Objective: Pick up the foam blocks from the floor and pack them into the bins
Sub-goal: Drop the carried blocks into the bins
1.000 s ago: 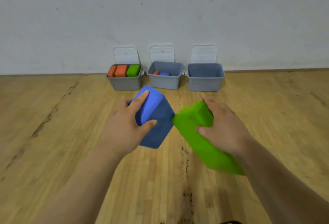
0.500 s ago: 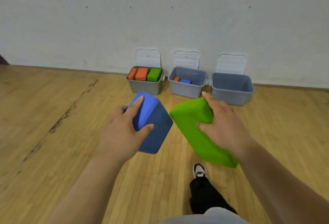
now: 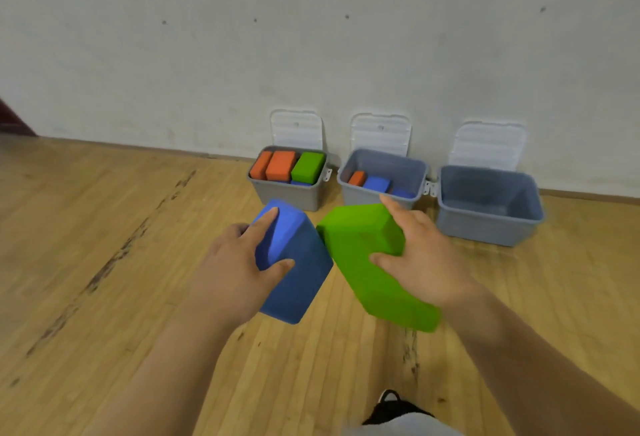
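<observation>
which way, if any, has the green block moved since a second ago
Yes, forward: the green block now meets the front wall of the middle bin in view; a second ago bare floor showed between them.

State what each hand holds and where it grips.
The left hand grips the blue block around its upper end. The right hand grips the green block around its upper end, thumb on the near face.

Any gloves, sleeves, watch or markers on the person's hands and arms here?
None visible. Left hand and right hand are bare: no gloves, rings or markers. Forearms are bare to the frame edge, with no sleeve, watch or band showing.
</observation>
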The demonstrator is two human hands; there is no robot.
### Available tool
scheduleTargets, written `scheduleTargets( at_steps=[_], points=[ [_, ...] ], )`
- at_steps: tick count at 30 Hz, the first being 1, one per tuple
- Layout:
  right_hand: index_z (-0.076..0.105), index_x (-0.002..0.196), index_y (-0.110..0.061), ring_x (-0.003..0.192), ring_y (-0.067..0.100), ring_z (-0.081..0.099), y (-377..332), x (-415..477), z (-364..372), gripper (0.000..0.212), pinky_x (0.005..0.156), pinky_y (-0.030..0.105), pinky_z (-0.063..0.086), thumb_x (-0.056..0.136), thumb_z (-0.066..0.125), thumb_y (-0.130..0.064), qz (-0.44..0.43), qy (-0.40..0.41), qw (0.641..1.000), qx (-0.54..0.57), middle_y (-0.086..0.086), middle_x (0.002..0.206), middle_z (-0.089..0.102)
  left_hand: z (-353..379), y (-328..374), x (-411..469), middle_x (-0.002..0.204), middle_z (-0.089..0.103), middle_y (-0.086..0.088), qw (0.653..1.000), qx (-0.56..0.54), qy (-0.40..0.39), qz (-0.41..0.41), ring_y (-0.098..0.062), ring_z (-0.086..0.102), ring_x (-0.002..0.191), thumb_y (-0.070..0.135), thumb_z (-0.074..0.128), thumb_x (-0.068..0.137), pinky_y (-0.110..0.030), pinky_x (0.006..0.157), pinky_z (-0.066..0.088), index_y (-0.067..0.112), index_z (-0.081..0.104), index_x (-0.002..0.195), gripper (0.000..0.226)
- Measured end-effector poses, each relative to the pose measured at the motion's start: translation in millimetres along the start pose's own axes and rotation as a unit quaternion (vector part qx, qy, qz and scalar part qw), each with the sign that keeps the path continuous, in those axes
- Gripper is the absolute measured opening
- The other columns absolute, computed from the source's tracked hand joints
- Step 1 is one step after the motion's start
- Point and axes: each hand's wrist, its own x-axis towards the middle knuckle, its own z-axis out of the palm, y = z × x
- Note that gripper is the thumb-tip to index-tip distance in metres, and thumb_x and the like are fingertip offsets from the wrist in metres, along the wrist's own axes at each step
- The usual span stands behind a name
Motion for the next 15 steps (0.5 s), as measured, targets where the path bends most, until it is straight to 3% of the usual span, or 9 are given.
scheduleTargets(
  at_steps=[5,11,15],
  points=[
    [0.011,0.158,-0.05,0.139,0.022,0.043,46,112,-47,0.098,0.109,0.04,0.042,0.085,0.076,-0.05,0.009,-0.001,1.0,0.006,-0.004,0.156,0.035,20,37,113,0.131,0.04,0.022,1.0,-0.01,0.001,0.004,-0.007,0.046,0.117,0.066,0.06,0.087,-0.035,0.086,0.052,0.06,0.014,0.154,0.081],
    [0.017,0.159,-0.045,0.136,0.021,0.043,91,207,-61,0.097,0.109,0.035,0.038,0.084,0.079,-0.044,0.033,0.008,0.999,0.027,-0.003,0.151,0.04,46,62,231,0.131,0.044,0.016,0.999,-0.012,-0.017,0.031,-0.006,0.043,0.11,0.06,0.064,0.088,-0.028,0.082,0.04,0.056,0.019,0.155,0.081],
    [0.024,0.158,-0.041,0.13,0.02,0.046,122,267,-54,0.096,0.1,0.027,0.038,0.082,0.082,-0.037,0.063,0.045,0.996,0.047,-0.001,0.142,0.046,70,69,327,0.136,0.047,0.012,0.996,-0.006,-0.05,0.074,-0.011,0.048,0.117,0.06,0.065,0.088,-0.032,0.092,0.046,0.052,0.021,0.156,0.082]
  ],
)
